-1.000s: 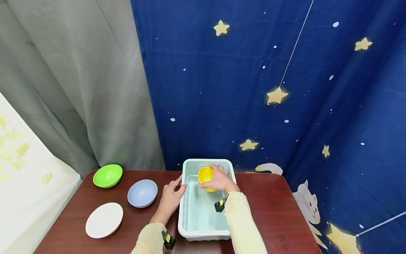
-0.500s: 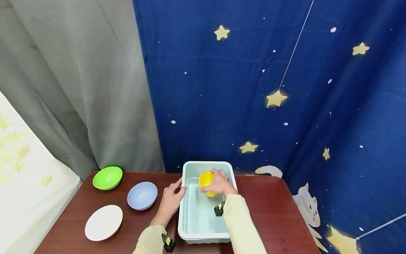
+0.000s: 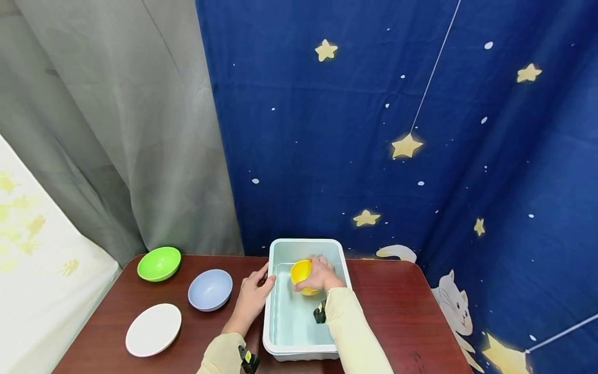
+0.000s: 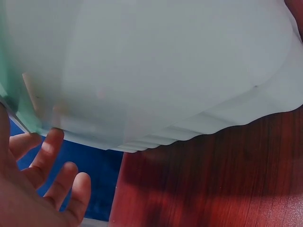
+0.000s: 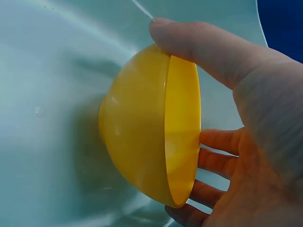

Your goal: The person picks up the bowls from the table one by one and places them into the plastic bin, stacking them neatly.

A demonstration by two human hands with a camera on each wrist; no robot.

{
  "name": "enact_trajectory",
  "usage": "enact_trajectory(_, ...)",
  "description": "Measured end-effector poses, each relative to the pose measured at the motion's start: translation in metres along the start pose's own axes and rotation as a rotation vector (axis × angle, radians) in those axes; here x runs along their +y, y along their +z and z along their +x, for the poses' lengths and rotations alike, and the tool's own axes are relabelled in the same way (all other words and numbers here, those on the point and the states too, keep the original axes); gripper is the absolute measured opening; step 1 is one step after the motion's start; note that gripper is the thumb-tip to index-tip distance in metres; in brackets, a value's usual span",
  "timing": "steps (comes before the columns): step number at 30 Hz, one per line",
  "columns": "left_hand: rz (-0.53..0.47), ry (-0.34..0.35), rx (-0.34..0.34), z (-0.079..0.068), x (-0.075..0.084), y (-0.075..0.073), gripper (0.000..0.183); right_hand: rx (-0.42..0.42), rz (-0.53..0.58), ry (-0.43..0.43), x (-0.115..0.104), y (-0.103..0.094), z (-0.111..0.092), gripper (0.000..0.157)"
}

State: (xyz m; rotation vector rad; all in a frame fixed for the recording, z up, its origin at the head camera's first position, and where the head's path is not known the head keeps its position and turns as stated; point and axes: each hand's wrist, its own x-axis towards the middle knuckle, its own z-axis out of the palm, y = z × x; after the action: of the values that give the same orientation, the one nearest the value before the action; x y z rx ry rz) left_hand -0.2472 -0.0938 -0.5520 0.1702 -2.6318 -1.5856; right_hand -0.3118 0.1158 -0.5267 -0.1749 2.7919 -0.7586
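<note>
A yellow bowl [image 3: 300, 271] is inside the pale blue-green plastic tub [image 3: 299, 332], near its far end. My right hand [image 3: 320, 274] grips it by the rim, thumb on the near side and fingers on the far side, as the right wrist view shows around the bowl [image 5: 137, 123]. Whether the bowl's base touches the tub floor I cannot tell. At the tub's left edge my left hand [image 3: 252, 297] rests with fingers extended. In the left wrist view the fingertips of that hand [image 4: 42, 184] touch the tub's outer wall [image 4: 156, 71].
Left of the tub, a light blue bowl [image 3: 210, 290], a green bowl [image 3: 159, 264] and a white plate [image 3: 153, 330] lie on the reddish-brown wooden table [image 3: 397, 311]. Behind the table hang a grey curtain [image 3: 177, 130] and a blue starry curtain [image 3: 299, 166].
The right hand has lowered the yellow bowl deeper into the tub. The left hand stays at the tub's left edge. The head view has shifted slightly.
</note>
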Motion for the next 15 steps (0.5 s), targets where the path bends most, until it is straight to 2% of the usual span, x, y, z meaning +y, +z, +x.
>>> enact_trajectory(15, -0.001, 0.002, 0.0, -0.0007, 0.0008, -0.0015, 0.053, -0.052, 0.002, 0.022, 0.001, 0.0054, -0.001, 0.105)
